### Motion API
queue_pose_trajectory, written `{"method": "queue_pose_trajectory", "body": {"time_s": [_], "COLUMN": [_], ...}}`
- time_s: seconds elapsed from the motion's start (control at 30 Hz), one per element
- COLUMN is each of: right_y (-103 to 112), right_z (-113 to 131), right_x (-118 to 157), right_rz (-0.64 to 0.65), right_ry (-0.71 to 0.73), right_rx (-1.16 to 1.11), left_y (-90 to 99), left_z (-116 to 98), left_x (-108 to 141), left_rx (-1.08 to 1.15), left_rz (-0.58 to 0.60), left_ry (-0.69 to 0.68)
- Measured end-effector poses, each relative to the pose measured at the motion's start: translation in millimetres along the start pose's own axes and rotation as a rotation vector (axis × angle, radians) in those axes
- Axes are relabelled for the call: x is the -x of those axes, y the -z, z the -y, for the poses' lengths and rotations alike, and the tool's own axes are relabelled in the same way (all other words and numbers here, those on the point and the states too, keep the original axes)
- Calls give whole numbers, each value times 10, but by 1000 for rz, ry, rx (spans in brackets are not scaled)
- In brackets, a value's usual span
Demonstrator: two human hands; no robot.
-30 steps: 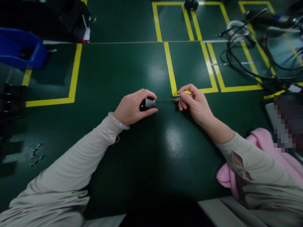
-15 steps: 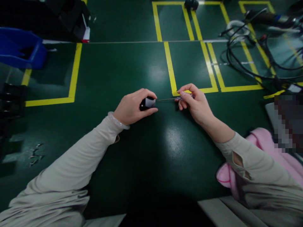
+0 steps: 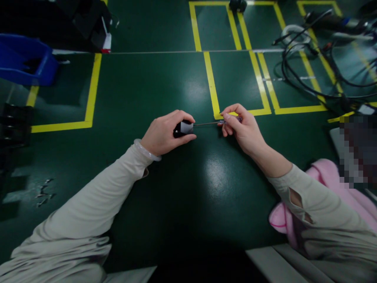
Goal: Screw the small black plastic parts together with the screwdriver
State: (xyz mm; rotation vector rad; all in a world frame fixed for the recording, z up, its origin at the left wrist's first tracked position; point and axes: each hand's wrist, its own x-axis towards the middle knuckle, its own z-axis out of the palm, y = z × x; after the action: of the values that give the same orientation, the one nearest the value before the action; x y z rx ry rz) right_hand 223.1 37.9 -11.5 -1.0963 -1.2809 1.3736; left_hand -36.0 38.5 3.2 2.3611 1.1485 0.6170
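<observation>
My left hand (image 3: 165,133) is wrapped round a small black part with a grey face (image 3: 186,127), held just over the green surface (image 3: 188,188). From the right, a thin screwdriver (image 3: 207,124) lies nearly level, its tip meeting the right side of the black part. My right hand (image 3: 244,129) pinches the screwdriver's handle between thumb and fingers. Where the tip enters the part is too small to make out.
A blue bin (image 3: 48,67) stands at the upper left, near dark boxes (image 3: 88,23). Several screws (image 3: 44,192) lie at the lower left. Coiled black cables (image 3: 290,74) are at the upper right, a pink cloth (image 3: 326,177) by my right forearm.
</observation>
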Motion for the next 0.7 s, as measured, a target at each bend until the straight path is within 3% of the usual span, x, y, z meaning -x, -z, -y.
{"method": "queue_pose_trajectory", "body": {"time_s": [0.7], "right_y": [7], "right_z": [-2], "right_x": [-4], "right_rz": [21], "right_ry": [8], "right_rx": [-15], "left_y": [-2], "left_z": [-5], "left_x": [1], "left_rx": [2], "left_rz": [-9], "left_ry": [-6]}}
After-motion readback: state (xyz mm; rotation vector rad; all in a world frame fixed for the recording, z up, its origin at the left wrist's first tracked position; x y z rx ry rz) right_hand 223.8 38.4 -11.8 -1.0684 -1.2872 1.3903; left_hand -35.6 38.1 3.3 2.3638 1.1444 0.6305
